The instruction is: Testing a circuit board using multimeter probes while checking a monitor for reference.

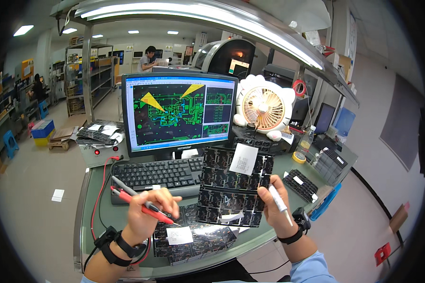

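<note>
In my left hand (144, 214) are a red test probe (161, 216) and a grey-and-black probe (123, 184), both slanting through the fingers. The red one's tip is close to a white paper label (180, 235) on a stack of black circuit boards (204, 243) at the table's near edge. Gripped at its right edge by my right hand (276, 207), a black circuit board panel (212, 198) is raised and tilted toward me. Another white label (243, 159) is on its upper part. A white marker pen (278, 200) is also in the right hand.
Behind the hands stand a keyboard (156, 174) and a monitor (174, 113) showing a board layout. A cat-shaped fan (263, 106), a bottle (307, 139) and yellow tape (299, 157) are to the right. More boards (301, 186) lie beside them. A red lead (95, 203) runs along the left.
</note>
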Motion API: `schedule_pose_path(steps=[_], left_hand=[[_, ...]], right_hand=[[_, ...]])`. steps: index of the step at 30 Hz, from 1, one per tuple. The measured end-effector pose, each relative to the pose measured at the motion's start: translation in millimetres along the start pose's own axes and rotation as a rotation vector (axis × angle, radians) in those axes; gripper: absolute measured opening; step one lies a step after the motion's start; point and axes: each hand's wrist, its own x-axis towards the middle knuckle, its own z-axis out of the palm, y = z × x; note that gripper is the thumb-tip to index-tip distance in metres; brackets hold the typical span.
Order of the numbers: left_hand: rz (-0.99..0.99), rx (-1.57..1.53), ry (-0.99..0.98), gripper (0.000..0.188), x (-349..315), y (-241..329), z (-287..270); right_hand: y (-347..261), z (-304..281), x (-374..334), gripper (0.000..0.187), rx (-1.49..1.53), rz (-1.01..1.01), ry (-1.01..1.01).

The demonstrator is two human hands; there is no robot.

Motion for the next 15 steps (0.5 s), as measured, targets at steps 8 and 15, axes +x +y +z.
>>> schedule_pose_path(steps=[8, 15], left_hand=[[-0.068, -0.015, -0.073, 0.058, 10.5, -10.3, 26.5], [-0.05, 0.028, -0.107, 0.063, 0.8, -17.9, 19.8]], right_hand=[[31.5, 14.1, -7.2, 0.021, 0.162, 0.08, -0.009], [43.8, 18.9, -8.3, 0.021, 0.219, 0.078, 0.064]])
